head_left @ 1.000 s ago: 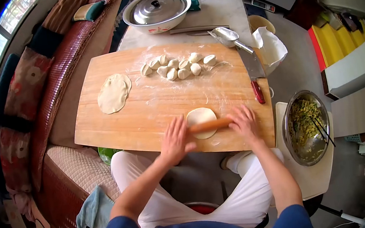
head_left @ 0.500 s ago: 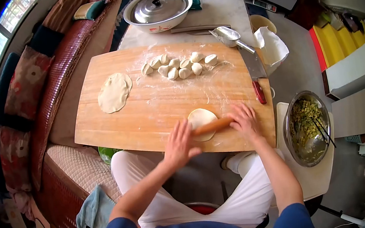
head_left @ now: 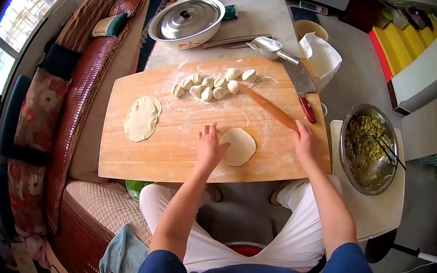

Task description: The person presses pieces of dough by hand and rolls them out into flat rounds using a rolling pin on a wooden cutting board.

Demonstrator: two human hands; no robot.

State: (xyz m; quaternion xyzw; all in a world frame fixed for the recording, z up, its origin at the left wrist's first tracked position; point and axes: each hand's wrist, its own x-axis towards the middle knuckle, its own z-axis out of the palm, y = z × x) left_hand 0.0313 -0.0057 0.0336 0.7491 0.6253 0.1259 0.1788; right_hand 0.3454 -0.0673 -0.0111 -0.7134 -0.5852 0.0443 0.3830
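Observation:
On the wooden board (head_left: 177, 158), a round flat dough wrapper (head_left: 238, 147) lies near the front edge. My left hand (head_left: 210, 147) is at its left side, fingers apart, thumb at the wrapper's edge. My right hand (head_left: 303, 141) grips the near end of a rolling pin (head_left: 268, 104), which slants up and left toward the dough pieces. Several small floured dough pieces (head_left: 220, 92) sit together toward the back of the board. Overlapping rolled wrappers (head_left: 141, 120) rest at the board's left.
A cleaver with a red handle (head_left: 307, 109) and a metal scoop (head_left: 267, 45) lie at the right edge. Behind the board stands a lidded pot (head_left: 187, 22). A steel bowl of filling (head_left: 368, 150) with chopsticks is at the right, near a white bag (head_left: 321, 54).
The rolling pin has come off the wrapper and swung to a slant, now held only by my right hand. My left hand has let go of it. The view has shifted slightly.

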